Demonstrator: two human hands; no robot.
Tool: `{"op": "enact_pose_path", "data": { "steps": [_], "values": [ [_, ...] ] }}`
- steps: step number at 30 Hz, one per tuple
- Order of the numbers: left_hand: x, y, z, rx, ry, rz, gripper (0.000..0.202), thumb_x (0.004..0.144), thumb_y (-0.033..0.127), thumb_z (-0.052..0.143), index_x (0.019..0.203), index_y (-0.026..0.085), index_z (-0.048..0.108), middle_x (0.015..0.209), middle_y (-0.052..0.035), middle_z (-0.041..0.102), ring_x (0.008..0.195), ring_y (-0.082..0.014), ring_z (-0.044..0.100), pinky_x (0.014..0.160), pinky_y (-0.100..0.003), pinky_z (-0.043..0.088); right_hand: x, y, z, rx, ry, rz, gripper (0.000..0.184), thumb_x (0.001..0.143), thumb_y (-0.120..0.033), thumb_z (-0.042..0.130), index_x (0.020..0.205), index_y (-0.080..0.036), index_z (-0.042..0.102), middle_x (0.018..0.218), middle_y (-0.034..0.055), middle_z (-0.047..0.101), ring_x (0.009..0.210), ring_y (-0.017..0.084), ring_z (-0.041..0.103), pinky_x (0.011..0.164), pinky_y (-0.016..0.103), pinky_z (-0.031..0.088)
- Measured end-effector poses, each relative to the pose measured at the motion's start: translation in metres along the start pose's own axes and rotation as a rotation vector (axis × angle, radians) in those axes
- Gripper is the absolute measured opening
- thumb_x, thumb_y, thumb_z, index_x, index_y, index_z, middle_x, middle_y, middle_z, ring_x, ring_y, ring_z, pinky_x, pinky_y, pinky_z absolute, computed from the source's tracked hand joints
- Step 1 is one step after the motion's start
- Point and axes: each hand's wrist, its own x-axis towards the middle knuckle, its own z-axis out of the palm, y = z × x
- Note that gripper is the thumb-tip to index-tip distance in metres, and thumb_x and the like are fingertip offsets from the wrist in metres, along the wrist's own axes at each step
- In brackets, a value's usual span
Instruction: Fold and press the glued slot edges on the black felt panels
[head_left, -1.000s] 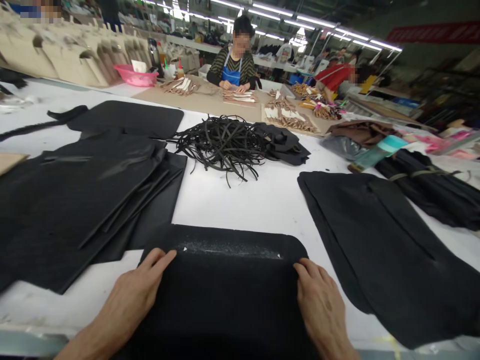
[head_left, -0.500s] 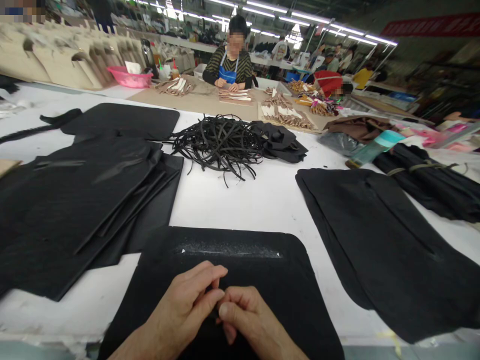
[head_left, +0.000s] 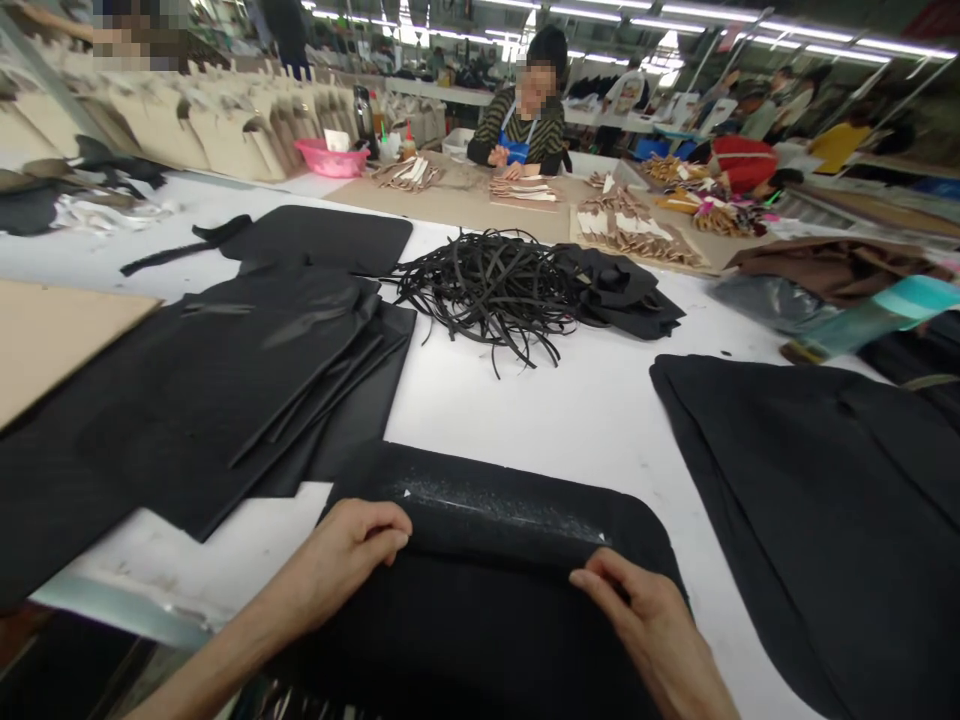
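Note:
A black panel with rounded corners point(head_left: 637, 515) lies in front of me, its lower part over the table's near edge. Along its top runs a pale, speckled band point(head_left: 502, 510) with a small white triangle at either end. My left hand point(head_left: 356, 545) is closed in a pinch below the left triangle. Below the right triangle my right hand point(head_left: 637, 600) pinches likewise. Between the fingertips runs a dark line, apparently a thin black strip drawn straight across the panel; black on black, it barely shows.
Stacked black sheets point(head_left: 285, 370) lie left, under a beige board point(head_left: 60, 330). More black panels point(head_left: 825, 480) lie right, near a teal-capped bottle point(head_left: 847, 320). A tangled heap of black strips point(head_left: 487, 290) sits ahead. Across the table a co-worker point(head_left: 525, 110) handles brown pieces.
My hands were together over the panel's middle; now they are spread apart, left and right, nearer the pale band. The view has swung left, and the panel's upper edge is more tilted.

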Motion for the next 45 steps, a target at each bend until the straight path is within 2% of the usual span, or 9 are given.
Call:
{"op": "enact_pose_path", "data": {
  "steps": [6,11,15,19,24,33,39,45],
  "values": [
    [0.022,-0.004,-0.004,-0.094,0.189,-0.102,0.020,0.073,0.036,0.049,0.067,0.018,0.056,0.056,0.0029,0.055,0.042,-0.0118,0.044,0.042,-0.023,0.031,0.024,0.027,-0.014,0.133,0.057,-0.042,0.035,0.080,-0.056,0.045,0.079,-0.024,0.058,0.070,0.0000,0.059,0.071,0.019,0.055,0.064,0.027,0.041],
    [0.039,-0.006,-0.005,-0.037,0.243,-0.102,0.019,0.073,0.035,0.051,0.062,0.019,0.050,0.049,0.0046,0.050,0.040,-0.0120,0.044,0.042,-0.023,0.028,0.036,0.032,-0.015,0.270,0.068,0.042,0.040,0.077,-0.056,0.045,0.091,-0.021,0.057,0.066,0.0002,0.057,0.062,0.019,0.052,0.059,0.030,0.041],
    [0.045,-0.003,-0.006,0.070,0.258,-0.074,0.016,0.076,0.025,0.047,0.062,0.019,0.052,0.049,0.0044,0.050,0.046,-0.0123,0.045,0.049,-0.025,0.028,0.042,0.033,-0.013,0.261,0.088,0.088,0.039,0.076,-0.057,0.047,0.088,-0.021,0.057,0.067,0.0003,0.058,0.062,0.018,0.052,0.061,0.030,0.041],
    [0.049,-0.003,-0.006,0.169,0.276,-0.066,0.015,0.075,0.018,0.048,0.061,0.019,0.052,0.052,0.0037,0.051,0.052,-0.0134,0.047,0.054,-0.026,0.028,0.044,0.032,-0.013,0.171,0.105,0.106,0.039,0.075,-0.060,0.046,0.076,-0.023,0.057,0.058,-0.0026,0.049,0.058,0.017,0.049,0.056,0.029,0.038],
    [0.053,-0.008,-0.006,0.228,0.271,-0.077,0.015,0.075,0.019,0.049,0.060,0.019,0.053,0.054,0.0037,0.051,0.056,-0.0140,0.048,0.055,-0.026,0.028,0.046,0.031,-0.012,0.094,0.121,0.107,0.041,0.076,-0.062,0.043,0.070,-0.023,0.056,0.055,-0.0033,0.042,0.055,0.015,0.041,0.051,0.028,0.033],
    [0.057,-0.010,-0.006,0.278,0.248,-0.106,0.014,0.073,0.017,0.050,0.059,0.020,0.051,0.053,0.0047,0.050,0.055,-0.0135,0.048,0.054,-0.025,0.027,0.047,0.030,-0.012,0.090,0.086,0.117,0.040,0.077,-0.061,0.044,0.069,-0.023,0.055,0.059,-0.0028,0.047,0.059,0.016,0.043,0.053,0.027,0.034],
    [0.059,-0.014,-0.005,0.324,0.215,-0.091,0.014,0.076,0.020,0.046,0.062,0.020,0.049,0.053,0.0049,0.050,0.055,-0.0139,0.048,0.054,-0.025,0.028,0.047,0.026,-0.012,0.084,0.107,0.115,0.035,0.080,-0.054,0.044,0.066,-0.022,0.052,0.057,-0.0041,0.044,0.058,0.015,0.043,0.053,0.027,0.031],
    [0.056,-0.015,-0.004,0.417,0.199,-0.066,0.014,0.081,0.022,0.043,0.067,0.021,0.046,0.056,0.0043,0.051,0.057,-0.0151,0.050,0.055,-0.026,0.027,0.046,0.023,-0.016,0.130,0.138,0.051,0.030,0.082,-0.046,0.044,0.065,-0.022,0.051,0.055,-0.0055,0.040,0.054,0.013,0.039,0.053,0.027,0.029]
  ]
}}
